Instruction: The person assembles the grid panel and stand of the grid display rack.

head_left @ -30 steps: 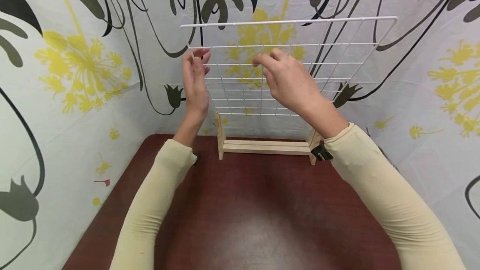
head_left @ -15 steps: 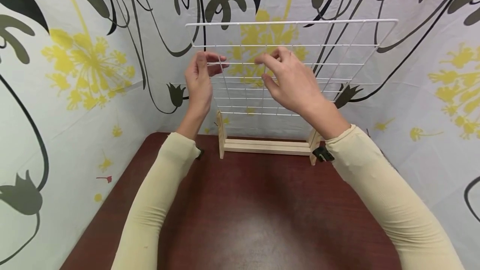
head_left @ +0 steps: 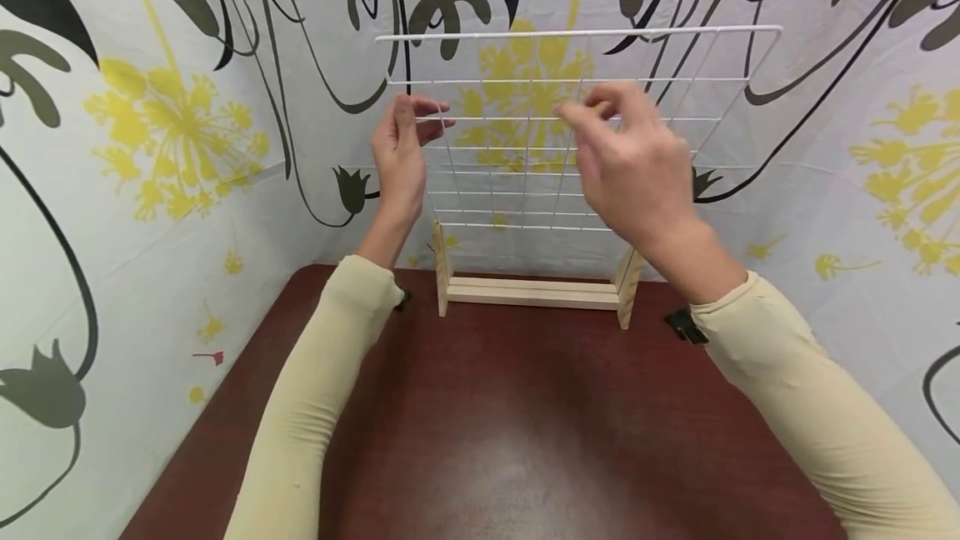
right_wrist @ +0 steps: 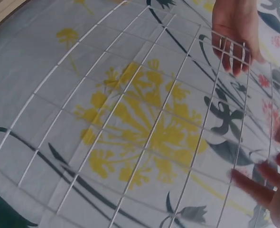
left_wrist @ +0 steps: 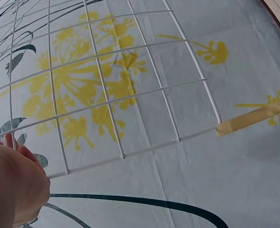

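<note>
A white wire grid panel point(head_left: 570, 33) stands upright in a pale wooden base point(head_left: 532, 293) at the back of a dark red-brown table point(head_left: 510, 423). My left hand point(head_left: 401, 152) holds the panel's left edge about halfway up, thumb in front. The right wrist view shows that left hand point(right_wrist: 235, 28) with its fingers behind the wires. My right hand point(head_left: 633, 161) is blurred and hovers in front of the panel's right half with loosely bent fingers point(right_wrist: 258, 187), holding nothing. In the left wrist view the left hand point(left_wrist: 14, 185) sits below the grid point(left_wrist: 109, 97).
Cloth walls printed with yellow flowers and black stems point(head_left: 172, 132) close in the table on the left, back and right. A strip of tan tape point(left_wrist: 254, 118) is stuck on the cloth beside the grid. Bare tabletop lies between my arms.
My right hand has swung from the grid's middle to its right half and is blurred with motion. The left hand keeps its hold on the left edge.
</note>
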`<state>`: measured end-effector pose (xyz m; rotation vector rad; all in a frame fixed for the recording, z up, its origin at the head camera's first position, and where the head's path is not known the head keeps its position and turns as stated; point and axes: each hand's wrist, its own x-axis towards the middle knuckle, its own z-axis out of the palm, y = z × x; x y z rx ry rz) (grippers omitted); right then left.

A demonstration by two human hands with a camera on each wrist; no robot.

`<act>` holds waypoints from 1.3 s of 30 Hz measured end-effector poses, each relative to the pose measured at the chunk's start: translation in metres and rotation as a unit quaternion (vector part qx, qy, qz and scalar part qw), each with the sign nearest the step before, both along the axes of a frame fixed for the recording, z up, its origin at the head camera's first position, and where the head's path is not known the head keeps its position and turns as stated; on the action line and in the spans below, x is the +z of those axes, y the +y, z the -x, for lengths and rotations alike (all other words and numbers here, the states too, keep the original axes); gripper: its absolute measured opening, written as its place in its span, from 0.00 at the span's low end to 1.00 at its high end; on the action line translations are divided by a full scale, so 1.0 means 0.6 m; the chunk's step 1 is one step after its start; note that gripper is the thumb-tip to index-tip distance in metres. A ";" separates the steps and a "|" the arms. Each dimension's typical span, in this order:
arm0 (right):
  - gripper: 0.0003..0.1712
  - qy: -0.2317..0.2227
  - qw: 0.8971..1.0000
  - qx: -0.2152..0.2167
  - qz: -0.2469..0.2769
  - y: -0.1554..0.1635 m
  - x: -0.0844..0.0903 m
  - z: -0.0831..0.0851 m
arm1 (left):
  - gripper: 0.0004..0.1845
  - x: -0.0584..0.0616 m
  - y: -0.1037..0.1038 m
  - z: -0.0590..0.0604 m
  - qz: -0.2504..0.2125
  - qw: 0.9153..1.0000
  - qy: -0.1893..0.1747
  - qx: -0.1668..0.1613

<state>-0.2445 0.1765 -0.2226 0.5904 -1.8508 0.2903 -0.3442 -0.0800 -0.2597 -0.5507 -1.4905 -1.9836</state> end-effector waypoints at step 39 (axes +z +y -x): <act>0.26 -0.217 0.757 0.232 0.571 0.098 0.020 0.105 | 0.16 0.035 0.030 0.071 -0.063 0.996 -0.064 0.024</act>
